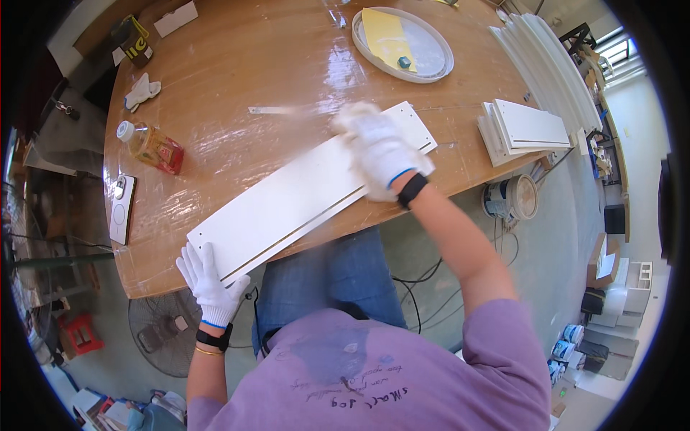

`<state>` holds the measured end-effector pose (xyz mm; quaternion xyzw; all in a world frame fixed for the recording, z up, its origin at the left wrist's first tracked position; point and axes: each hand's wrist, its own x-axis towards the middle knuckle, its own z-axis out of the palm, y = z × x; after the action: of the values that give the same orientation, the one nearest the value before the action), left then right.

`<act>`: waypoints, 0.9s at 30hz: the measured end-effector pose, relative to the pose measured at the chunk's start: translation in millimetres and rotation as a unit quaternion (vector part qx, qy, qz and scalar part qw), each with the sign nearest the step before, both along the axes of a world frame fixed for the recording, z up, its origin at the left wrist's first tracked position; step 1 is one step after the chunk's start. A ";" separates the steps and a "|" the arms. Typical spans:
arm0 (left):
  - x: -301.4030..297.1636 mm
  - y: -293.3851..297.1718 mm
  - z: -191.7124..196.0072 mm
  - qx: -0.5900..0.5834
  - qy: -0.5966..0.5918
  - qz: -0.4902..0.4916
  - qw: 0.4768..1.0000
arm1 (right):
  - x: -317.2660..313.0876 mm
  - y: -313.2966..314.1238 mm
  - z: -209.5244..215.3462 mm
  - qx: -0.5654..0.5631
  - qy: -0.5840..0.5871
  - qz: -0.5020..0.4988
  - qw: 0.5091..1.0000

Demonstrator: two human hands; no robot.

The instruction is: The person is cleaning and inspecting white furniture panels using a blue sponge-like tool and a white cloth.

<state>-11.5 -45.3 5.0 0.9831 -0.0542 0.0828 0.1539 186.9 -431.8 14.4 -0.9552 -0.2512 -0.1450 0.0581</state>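
Observation:
A long white board (pixel 280 188) with a dark groove along its near edge and small holes at its ends lies aslant on the table. My left hand (pixel 213 280), in a white knit glove, rests against the board's near left end, fingers stretched out and thumb apart. Over the board's right part is my right hand (pixel 384 147), gloved in white too and smeared by motion. It presses a pale cloth (pixel 377 188) onto the board; the cloth's edges show around the hand, while the fingers themselves are blurred.
The brown table (pixel 237 65) holds a ruler (pixel 267 110), a round white tray (pixel 447 65) with yellow paper, a bottle (pixel 154 147), a phone (pixel 122 208) and a loose glove (pixel 143 91). More white boards (pixel 532 126) are stacked at right. A bucket (pixel 519 197) and fan (pixel 162 334) stand below.

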 end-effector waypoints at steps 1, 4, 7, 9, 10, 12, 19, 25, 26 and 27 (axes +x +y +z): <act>-0.6 0.0 0.2 0.005 0.005 0.002 1.000 | -11.7 29.8 1.3 -0.002 -0.022 0.034 0.999; -1.5 1.5 -0.9 0.010 0.003 0.003 1.000 | -30.5 90.7 -5.1 0.026 -0.020 0.099 0.995; -1.3 4.4 -7.1 0.008 -0.010 0.000 1.000 | -35.1 103.9 -4.9 0.103 0.085 0.143 0.981; -3.2 9.9 -10.9 0.007 -0.014 -0.009 1.000 | -31.9 72.2 17.8 0.152 0.111 0.147 0.971; -4.3 13.6 -14.7 0.008 -0.010 0.000 1.000 | -28.4 57.6 30.4 0.175 0.061 0.140 0.973; -5.9 20.4 -24.2 -0.017 -0.071 -0.041 0.996 | -12.7 20.6 38.1 0.201 0.093 0.085 0.972; -8.3 19.3 -23.6 -0.027 -0.090 -0.031 0.995 | -35.9 85.1 6.7 0.038 0.052 0.039 0.997; -5.7 17.4 -25.5 -0.045 -0.102 -0.027 0.993 | -72.0 218.0 7.0 0.100 0.061 0.232 0.966; -7.1 20.1 -28.5 -0.044 -0.103 -0.019 0.994 | -73.6 238.3 4.8 0.121 0.065 0.266 0.954; -7.6 20.1 -32.9 -0.033 -0.102 -0.022 0.994 | -73.8 261.3 -4.3 0.120 0.064 0.268 0.954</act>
<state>-19.1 -25.2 -27.8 0.9625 -0.0887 0.1810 0.1816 113.1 -170.6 10.1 -0.8460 -0.4745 -0.0914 0.2253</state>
